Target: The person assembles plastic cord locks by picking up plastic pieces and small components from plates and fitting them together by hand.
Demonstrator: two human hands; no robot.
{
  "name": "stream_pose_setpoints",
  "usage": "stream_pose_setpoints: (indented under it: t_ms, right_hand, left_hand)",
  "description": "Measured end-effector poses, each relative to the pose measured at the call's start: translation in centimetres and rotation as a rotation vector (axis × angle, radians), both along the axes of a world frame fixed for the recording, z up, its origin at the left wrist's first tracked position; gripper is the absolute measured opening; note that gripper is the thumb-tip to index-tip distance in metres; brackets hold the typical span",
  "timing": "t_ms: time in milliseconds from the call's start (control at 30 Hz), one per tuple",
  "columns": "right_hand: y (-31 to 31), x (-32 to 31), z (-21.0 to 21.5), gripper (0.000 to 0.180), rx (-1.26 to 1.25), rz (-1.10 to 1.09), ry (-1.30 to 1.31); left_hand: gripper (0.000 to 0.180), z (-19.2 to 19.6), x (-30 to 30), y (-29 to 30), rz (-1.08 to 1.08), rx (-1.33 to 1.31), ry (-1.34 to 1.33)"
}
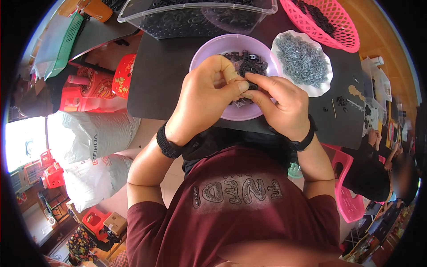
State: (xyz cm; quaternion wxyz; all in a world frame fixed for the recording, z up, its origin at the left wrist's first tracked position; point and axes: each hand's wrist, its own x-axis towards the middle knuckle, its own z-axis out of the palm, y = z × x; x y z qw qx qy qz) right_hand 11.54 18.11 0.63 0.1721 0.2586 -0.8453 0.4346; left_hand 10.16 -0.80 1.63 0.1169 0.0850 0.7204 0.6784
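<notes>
Over a lilac bowl (pixel 200 55), my two hands meet fingertip to fingertip. Between the thumb and index finger of my right hand (pixel 287 100) is a small black plastic piece (pixel 252 86), partly hidden by the fingers. My left hand (pixel 202 95) pinches thumb against fingers right beside that piece; whatever lies inside this pinch is hidden. A pale wrap covers a left fingertip. Loose black plastic parts (pixel 249 63) lie in the bowl below.
A scalloped white plate (pixel 328 84) heaped with small grey pieces (pixel 302 60) stands right of the bowl. Behind are a clear bin (pixel 200 22) of black parts and a pink basket (pixel 351 33). White sacks (pixel 95 138) stand left; people sit at the far right.
</notes>
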Motion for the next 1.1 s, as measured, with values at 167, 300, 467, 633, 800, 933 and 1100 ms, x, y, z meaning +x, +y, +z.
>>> stream_pose_setpoints:
  t_ms: [167, 300, 467, 633, 800, 933, 1100]
  right_hand:
    - [0.3, -0.4, -0.7, 0.027, -0.020, 0.017, 0.126]
    - [1.6, -0.7, 0.1, 0.027, 0.061, -0.021, 0.061]
    - [7.8, -4.6, 3.0, 0.023, -0.181, -0.348, -0.005]
    - [16.1, -9.6, 4.6, 0.032, 0.154, -0.646, 0.116]
    - [20.0, -12.0, 1.9, 0.036, 0.335, -0.702, 0.162]
    - [20.3, -11.6, 1.1, 0.036, 0.344, -0.651, 0.165]
    - [17.5, -10.5, 2.1, 0.032, 0.299, -0.601, 0.266]
  left_hand:
    - [0.016, 0.0, 0.0, 0.3, -0.002, 0.068, -0.030]
    - [0.015, 0.2, -0.5, 0.2, -0.064, 0.079, -0.061]
    - [0.014, 0.7, -4.3, -1.8, -0.156, -0.230, 0.158]
    - [0.014, -0.3, -8.2, -1.4, -0.233, -0.552, 0.326]
    - [0.017, -1.7, -10.2, 0.8, -0.371, -0.894, 0.464]
    - [0.015, -2.9, -11.0, 2.3, -0.359, -0.863, 0.779]
    - [0.013, -3.0, -10.7, 2.6, -0.374, -0.889, 0.644]
